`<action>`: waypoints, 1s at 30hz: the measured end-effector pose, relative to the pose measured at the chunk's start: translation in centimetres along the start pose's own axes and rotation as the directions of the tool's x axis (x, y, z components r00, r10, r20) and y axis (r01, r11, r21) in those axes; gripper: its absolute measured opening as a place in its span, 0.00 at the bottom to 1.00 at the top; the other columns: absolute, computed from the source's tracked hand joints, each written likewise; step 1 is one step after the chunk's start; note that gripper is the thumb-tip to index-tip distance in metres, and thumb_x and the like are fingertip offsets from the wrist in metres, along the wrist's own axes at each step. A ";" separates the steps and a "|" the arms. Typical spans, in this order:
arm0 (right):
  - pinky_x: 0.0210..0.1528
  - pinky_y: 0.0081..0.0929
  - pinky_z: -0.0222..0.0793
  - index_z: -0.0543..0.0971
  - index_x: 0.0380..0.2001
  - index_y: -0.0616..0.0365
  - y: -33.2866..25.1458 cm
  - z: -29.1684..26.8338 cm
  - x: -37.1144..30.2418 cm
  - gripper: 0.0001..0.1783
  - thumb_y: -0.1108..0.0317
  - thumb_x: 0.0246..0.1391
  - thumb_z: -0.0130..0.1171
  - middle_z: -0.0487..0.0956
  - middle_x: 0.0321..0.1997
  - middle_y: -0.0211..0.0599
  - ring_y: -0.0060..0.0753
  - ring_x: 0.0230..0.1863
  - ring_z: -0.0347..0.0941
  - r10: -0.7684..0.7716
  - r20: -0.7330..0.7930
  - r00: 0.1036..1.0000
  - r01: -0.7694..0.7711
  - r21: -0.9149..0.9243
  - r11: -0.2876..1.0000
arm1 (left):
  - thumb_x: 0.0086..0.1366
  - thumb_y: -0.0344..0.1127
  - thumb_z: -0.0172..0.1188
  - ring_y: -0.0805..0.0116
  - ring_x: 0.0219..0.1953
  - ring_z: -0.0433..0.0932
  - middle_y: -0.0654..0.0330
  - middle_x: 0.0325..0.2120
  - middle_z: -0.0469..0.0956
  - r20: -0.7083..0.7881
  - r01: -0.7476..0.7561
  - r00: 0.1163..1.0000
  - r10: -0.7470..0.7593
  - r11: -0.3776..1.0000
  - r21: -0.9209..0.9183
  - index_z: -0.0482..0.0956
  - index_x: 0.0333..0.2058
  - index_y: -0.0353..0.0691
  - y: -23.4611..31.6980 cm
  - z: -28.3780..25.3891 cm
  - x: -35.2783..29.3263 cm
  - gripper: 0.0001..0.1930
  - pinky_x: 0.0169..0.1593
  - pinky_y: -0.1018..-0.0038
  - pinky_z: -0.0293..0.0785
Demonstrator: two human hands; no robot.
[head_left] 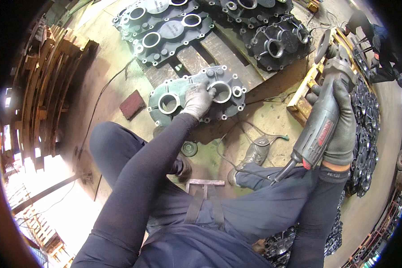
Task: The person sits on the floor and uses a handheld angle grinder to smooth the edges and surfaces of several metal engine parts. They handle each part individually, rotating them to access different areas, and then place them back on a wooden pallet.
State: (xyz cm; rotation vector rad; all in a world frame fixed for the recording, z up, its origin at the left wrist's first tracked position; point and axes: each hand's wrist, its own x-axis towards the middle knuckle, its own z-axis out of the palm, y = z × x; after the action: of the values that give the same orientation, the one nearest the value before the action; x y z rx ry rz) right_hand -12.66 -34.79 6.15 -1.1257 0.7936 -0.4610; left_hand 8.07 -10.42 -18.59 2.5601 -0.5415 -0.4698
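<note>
Left hand (199, 100): gloved, half-curled, laid on the casting (190, 82) between its two round openings, fingers at the rim of the right-hand one. Whether it grips that rim or only presses down cannot be told. The casting lies directly under this hand, at the near edge of the pallet (219, 51).

Right hand (342, 127): gloved, closed firmly round the body of the grinder (317, 129). The disc (322, 47) points away beyond this hand, well apart from the casting; whether it spins cannot be determined.

Further castings (174, 35) lie beyond the left hand. A cord (218, 147) loops over the floor below and between the hands, near the shoe (257, 152).

Recommendations: the left hand should bear down steadily and stay out of the disc's path. The casting's seating should be checked before any pressure is applied. A one-handed hold on the grinder gives limited control, in this judgement; light contact is advised. The cord should be kept clear of the disc.
</note>
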 end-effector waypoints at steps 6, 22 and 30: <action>0.43 0.26 0.89 0.78 0.56 0.71 0.2 0.4 -0.2 0.33 0.47 0.68 0.70 0.86 0.46 0.46 0.33 0.41 0.89 -0.004 -0.035 0.999 0.002 -0.067 0.998 | 0.64 0.57 0.73 0.43 0.62 0.78 0.46 0.58 0.80 -0.165 0.129 0.983 -0.086 0.955 0.267 0.80 0.61 0.43 -0.8 2.3 1.0 0.33 0.62 0.47 0.75; 0.35 0.27 0.84 0.83 0.47 0.67 -0.8 -1.5 0.4 0.29 0.48 0.62 0.76 0.86 0.35 0.40 0.31 0.34 0.88 0.073 -0.023 0.997 -0.074 -0.067 0.995 | 0.58 0.23 0.61 0.33 0.58 0.78 0.35 0.57 0.77 -0.216 -0.257 0.931 0.294 0.949 0.183 0.72 0.65 0.28 -4.5 7.4 5.5 0.33 0.63 0.47 0.76; 0.42 0.29 0.86 0.77 0.58 0.67 -0.2 -2.4 1.0 0.34 0.47 0.66 0.73 0.87 0.47 0.44 0.35 0.43 0.89 0.114 0.036 0.993 -0.112 -0.056 0.992 | 0.52 0.24 0.68 0.36 0.57 0.77 0.40 0.53 0.78 0.151 -0.527 0.850 0.506 0.828 0.193 0.76 0.63 0.44 -3.3 7.7 3.8 0.36 0.62 0.47 0.73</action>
State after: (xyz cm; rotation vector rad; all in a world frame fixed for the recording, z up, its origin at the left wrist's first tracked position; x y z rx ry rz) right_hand -13.83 -37.08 5.52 -1.1304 0.8348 -0.3237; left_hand 9.05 -12.43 -27.53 2.4550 -1.3504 -0.3435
